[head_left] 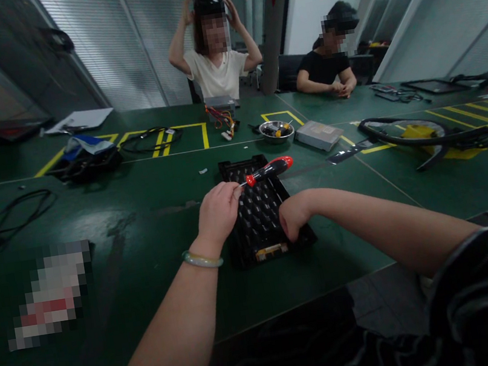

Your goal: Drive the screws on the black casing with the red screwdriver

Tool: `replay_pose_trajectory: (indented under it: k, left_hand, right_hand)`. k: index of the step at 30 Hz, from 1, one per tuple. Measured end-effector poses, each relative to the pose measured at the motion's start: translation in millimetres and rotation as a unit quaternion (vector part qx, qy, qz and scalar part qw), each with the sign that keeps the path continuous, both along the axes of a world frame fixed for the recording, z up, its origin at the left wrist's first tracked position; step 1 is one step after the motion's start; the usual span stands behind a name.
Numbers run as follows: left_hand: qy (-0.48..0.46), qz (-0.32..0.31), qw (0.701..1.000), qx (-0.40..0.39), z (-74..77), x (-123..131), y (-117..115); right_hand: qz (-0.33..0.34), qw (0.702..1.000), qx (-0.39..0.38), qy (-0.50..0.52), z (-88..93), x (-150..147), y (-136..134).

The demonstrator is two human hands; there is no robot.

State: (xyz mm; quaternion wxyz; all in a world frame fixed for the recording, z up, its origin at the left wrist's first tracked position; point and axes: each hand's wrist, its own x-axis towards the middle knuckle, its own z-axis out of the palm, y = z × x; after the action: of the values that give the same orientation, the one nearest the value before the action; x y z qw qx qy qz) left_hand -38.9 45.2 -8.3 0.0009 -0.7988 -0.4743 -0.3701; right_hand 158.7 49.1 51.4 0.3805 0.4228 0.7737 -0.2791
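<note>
My left hand (220,214), with a bangle on its wrist, is closed on the shaft of a screwdriver (270,170). The screwdriver's black and red handle points to the right, over a black plastic housing (258,214). Rows of small shiny shapes fill the inside of this housing, and a yellowish strip (272,250) lies at its near end. My right hand (296,212) is curled at the housing's right side, knuckles up. Its fingertips are hidden, so what they grip cannot be made out.
Behind the housing stand a metal bowl (278,139) of small parts, a grey metal box (318,135) and a unit with coloured wires (219,106). Black cables (23,210) lie left; a curved black tube (418,123) lies right. Two people (217,64) sit across the green table (154,319).
</note>
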Motion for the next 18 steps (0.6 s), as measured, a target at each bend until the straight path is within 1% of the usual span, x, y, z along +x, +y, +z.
replay_pose_trajectory:
  k: [8, 18]
  left_hand:
    - [-0.008, 0.0, 1.0, -0.001, -1.7, -0.2, 1.0]
    - [-0.007, -0.002, 1.0, -0.001, -0.7, 0.5, 0.6]
  right_hand:
    - [0.014, 1.0, 0.008, -0.003, 6.7, -4.4, -3.9]
    - [0.027, 1.0, -0.006, 0.001, -0.1, -6.4, -0.1]
